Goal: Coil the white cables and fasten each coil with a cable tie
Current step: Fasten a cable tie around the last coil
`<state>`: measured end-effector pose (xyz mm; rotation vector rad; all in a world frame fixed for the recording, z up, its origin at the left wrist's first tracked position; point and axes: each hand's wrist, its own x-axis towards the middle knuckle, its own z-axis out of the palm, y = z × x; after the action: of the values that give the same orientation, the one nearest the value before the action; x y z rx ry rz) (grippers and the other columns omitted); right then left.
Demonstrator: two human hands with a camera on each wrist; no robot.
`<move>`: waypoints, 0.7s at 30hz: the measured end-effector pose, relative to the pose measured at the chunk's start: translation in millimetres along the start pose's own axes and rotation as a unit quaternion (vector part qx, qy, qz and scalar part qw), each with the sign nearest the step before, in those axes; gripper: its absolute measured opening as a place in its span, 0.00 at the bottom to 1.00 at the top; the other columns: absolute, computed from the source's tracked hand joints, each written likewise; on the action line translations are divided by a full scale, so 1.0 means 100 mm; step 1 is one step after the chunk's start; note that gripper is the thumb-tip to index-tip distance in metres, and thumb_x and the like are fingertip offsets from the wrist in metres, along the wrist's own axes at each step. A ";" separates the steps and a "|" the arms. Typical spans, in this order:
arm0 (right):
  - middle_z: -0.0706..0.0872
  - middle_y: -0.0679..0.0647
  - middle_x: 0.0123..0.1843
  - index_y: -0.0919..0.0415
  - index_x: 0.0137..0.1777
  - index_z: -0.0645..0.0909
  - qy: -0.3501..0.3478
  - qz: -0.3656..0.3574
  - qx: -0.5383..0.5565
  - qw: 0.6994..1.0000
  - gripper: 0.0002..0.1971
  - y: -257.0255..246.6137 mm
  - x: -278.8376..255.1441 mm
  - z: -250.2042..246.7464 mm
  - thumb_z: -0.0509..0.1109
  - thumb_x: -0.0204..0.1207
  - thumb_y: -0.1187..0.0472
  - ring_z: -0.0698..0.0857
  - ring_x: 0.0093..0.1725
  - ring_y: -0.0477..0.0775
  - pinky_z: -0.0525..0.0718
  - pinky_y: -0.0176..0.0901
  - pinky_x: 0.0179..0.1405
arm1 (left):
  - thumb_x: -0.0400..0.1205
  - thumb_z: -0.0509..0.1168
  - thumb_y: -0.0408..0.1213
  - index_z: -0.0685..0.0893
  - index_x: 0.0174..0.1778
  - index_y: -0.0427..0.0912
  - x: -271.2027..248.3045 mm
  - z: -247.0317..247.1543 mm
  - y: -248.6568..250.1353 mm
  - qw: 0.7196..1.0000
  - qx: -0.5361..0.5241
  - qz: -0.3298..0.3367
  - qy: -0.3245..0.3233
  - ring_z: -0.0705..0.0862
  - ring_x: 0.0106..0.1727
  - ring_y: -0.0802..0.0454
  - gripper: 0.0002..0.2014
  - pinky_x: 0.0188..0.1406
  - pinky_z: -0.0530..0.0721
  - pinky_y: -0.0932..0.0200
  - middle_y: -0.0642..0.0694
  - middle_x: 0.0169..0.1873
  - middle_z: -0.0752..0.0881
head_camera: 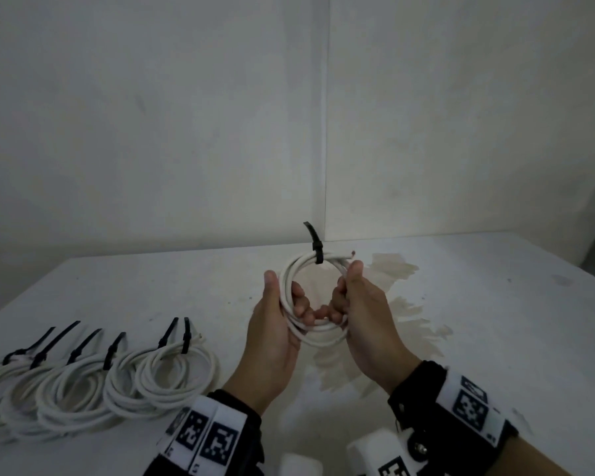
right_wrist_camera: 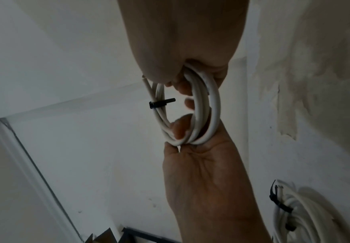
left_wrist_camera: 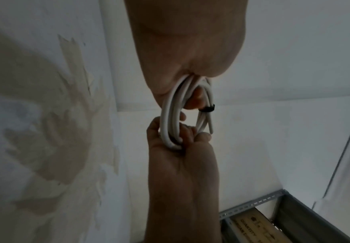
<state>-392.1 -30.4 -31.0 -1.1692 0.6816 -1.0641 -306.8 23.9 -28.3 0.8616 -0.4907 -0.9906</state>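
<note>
- The coil [head_camera: 311, 297] is up off the surface [head_camera: 478, 321], held between both my hands, with a tie [head_camera: 316, 250] already cinched round its far side and the tail sticking up.
- My left hand [head_camera: 275, 324] has its fingers [head_camera: 301, 304] curled through the ring, thumb outside; my right hand [head_camera: 364, 324] grips the opposite side the same way.
- I judge this coil fastened, so the step in hand is the check before putting it down.
- Next: set it beside the finished coils [head_camera: 93, 383] at my left without snagging their ties.
</note>
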 end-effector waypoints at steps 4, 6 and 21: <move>0.73 0.51 0.19 0.62 0.36 0.75 -0.056 0.019 -0.022 0.998 0.28 0.01 0.01 -0.06 0.45 0.82 0.42 0.77 0.25 0.52 0.74 0.43 0.37 | 0.85 0.52 0.49 0.73 0.28 0.40 0.05 -0.01 0.07 0.997 0.048 0.016 0.059 0.62 0.12 0.59 0.22 0.21 0.67 0.63 0.53 0.11 0.65; 0.75 0.53 0.21 0.63 0.41 0.78 -0.069 0.010 -0.052 0.996 0.29 0.01 0.00 -0.08 0.43 0.83 0.44 0.79 0.27 0.52 0.75 0.43 0.37 | 0.85 0.54 0.47 0.72 0.27 0.39 0.05 -0.04 0.09 0.994 0.087 0.028 0.068 0.60 0.13 0.59 0.22 0.15 0.64 0.66 0.53 0.11 0.63; 0.65 0.49 0.26 0.61 0.38 0.70 -0.075 0.023 -0.100 0.992 0.20 0.02 -0.02 -0.08 0.50 0.84 0.48 0.66 0.23 0.44 0.71 0.35 0.28 | 0.87 0.50 0.43 0.77 0.35 0.40 0.08 -0.23 0.05 0.954 0.294 0.061 0.006 0.75 0.20 0.59 0.19 0.32 0.73 0.58 0.51 0.20 0.77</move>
<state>-399.1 -31.2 -35.4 -1.3854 0.7052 -0.8740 -284.5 27.2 -37.5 1.3486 -0.8408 -0.7290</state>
